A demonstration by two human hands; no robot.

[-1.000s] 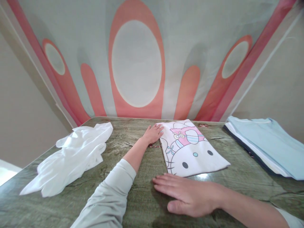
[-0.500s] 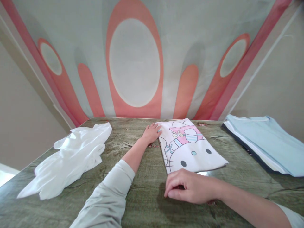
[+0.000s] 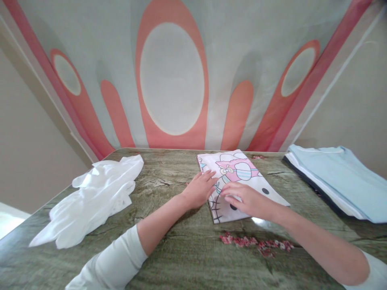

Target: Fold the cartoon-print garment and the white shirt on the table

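1. Printed cloth [image 3: 254, 181]: lies flat on the wood-patterned table [image 3: 172, 249], toward the far edge. Sits between white cloth [image 3: 96, 201] and stack of clothes [image 3: 338, 181], well apart from both.
2. Folded to a neat four-sided shape, edges fairly straight, smooth where visible. Judged close to finished as a fold; under layers hidden, number of folds not determinable.
3. Left hand [image 3: 199, 190]: open, fingers loosely spread, palm down over the left edge of the printed cloth. No grip visible.
4. Right hand [image 3: 248, 199]: part open, fingers slightly bent, small gap at the thumb, over the near half of the printed cloth. Nothing visibly held; cannot tell whether pressing or just above.
5. Done, by appearance: stack of clothes at the right, light blue on top, white and dark layers beneath, laid flat.
6. Outstanding: printed cloth apart from the stack of clothes; white cloth at the left rumpled, unfolded, touched by neither hand. Judged past halfway, with more pieces folded than loose.
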